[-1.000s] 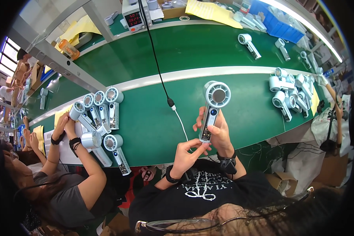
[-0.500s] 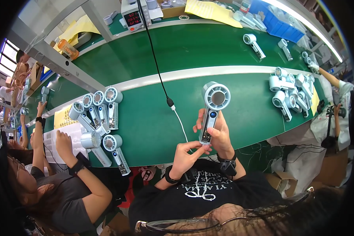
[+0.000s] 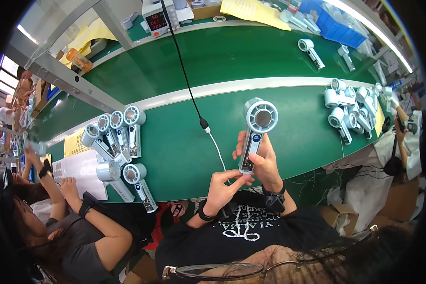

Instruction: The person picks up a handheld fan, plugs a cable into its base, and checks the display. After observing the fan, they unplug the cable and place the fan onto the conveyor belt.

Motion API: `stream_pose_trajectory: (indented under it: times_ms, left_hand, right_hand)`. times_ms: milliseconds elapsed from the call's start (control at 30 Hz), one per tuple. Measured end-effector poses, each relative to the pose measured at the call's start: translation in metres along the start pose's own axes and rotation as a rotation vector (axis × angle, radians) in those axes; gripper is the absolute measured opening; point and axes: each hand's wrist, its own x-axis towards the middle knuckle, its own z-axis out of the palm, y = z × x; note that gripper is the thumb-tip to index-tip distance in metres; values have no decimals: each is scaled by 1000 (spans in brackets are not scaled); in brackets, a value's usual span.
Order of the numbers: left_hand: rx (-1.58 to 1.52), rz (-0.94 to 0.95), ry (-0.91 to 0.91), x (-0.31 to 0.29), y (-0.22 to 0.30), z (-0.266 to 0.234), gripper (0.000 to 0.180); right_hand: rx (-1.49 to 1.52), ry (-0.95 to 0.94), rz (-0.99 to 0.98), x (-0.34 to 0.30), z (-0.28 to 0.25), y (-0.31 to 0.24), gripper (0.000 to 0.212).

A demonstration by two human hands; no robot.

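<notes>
Over at the green bench's (image 3: 184, 156) left end, a row of white handheld fans (image 3: 116, 132) lies flat beside a white sheet (image 3: 78, 170). Center now: the left hand (image 3: 225, 187) pinches the base of a handheld fan (image 3: 255, 132) near the bench's near edge, where the white cable (image 3: 217, 149) leads in. The right hand (image 3: 265, 161) grips the handle, ring head up. More fans (image 3: 350, 106) pile by the right end.
</notes>
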Motion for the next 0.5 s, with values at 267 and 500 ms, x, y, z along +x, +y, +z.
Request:
stream_pose_trajectory:
  times_ms: [267, 500]
  left_hand:
    - [35, 15, 17, 0, -3, -3, 12]
    - [182, 108, 80, 0, -4, -4, 10]
  right_hand:
    - [-48, -9, -2, 0, 1, -1, 74]
    - [-43, 71, 28, -5, 6, 7, 59]
